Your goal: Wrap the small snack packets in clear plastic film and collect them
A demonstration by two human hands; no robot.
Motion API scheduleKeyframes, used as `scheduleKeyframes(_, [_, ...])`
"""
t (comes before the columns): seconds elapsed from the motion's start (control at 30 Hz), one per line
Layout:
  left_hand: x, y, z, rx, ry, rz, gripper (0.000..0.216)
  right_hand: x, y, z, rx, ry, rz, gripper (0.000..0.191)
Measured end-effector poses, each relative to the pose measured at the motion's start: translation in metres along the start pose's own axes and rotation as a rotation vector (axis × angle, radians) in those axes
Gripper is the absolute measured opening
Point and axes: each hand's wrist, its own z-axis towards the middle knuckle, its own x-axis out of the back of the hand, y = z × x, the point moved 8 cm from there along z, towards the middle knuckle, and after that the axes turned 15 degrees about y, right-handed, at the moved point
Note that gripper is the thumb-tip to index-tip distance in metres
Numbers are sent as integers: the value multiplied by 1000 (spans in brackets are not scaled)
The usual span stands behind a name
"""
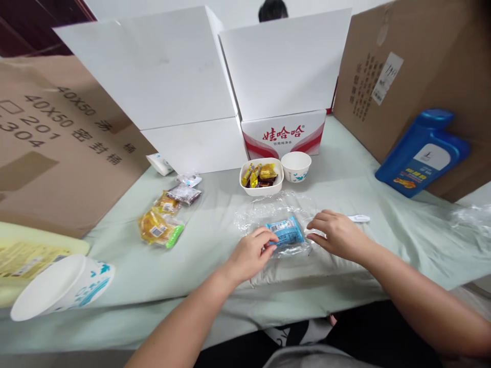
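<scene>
A blue-wrapped snack packet (286, 232) lies on a spread sheet of clear plastic film (251, 212) in front of me. My left hand (251, 254) is at the packet's left end, its fingers bent and parted from the thumb, fingertips at the wrapper. To the right of the packet, my right hand (339, 236) hovers over the film's edge with curved, separated fingers. Whether it touches the film I cannot tell. Just behind the film stands a white bowl (262, 191) holding several yellow and brown wrapped snacks. Beside that bowl is a white paper cup (296, 166) with a blue pattern.
Several packaged snacks (163, 220) lie to the left. A paper cup (72, 291) tilts near a yellow package (42, 250). White boxes (284, 66) and cardboard cartons (414, 76) wall the back. A blue bottle (422, 153) stands right; a white plastic piece (359, 219) lies behind my right hand.
</scene>
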Motion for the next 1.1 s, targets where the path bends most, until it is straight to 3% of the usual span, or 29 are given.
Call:
scheduleKeyframes(0.1, [-6, -15, -1, 98, -64, 76, 13, -6, -21, 15, 113, 46, 93, 24])
scheduleKeyframes(0.23, [-19, -21, -11, 145, -223, 117, 10, -39, -39, 27, 193, -105, 77, 54])
scheduleKeyframes(0.3, [-24, -22, -15, 137, -283, 147, 12, -52, -37, 33, 192, -180, 65, 59])
scheduleKeyframes(0.4, [-29, -25, -17, 159, -355, 201, 19, -51, -24, 49, 122, -237, 151, 54])
scheduleKeyframes(0.53, [-33, -27, -16, 218, -448, 191, 18, -27, 12, 96, -126, -182, 339, 49])
scheduleKeyframes(0.67, [-32, -28, -14, 232, -465, 199, 16, -17, 36, 155, -203, -116, 150, 46])
scheduleKeyframes(0.87, [-30, -30, -17, 236, -458, 178, 16, -52, 36, 201, -163, -308, -134, 43])
scheduleKeyframes(0.93, [-30, -31, -18, 240, -453, 172, 17, -59, 33, 204, -130, -281, -143, 40])
scheduleKeyframes(1.1, [-30, -29, -18, 196, -445, 184, 18, -60, 27, 194, -3, -36, -130, 37])
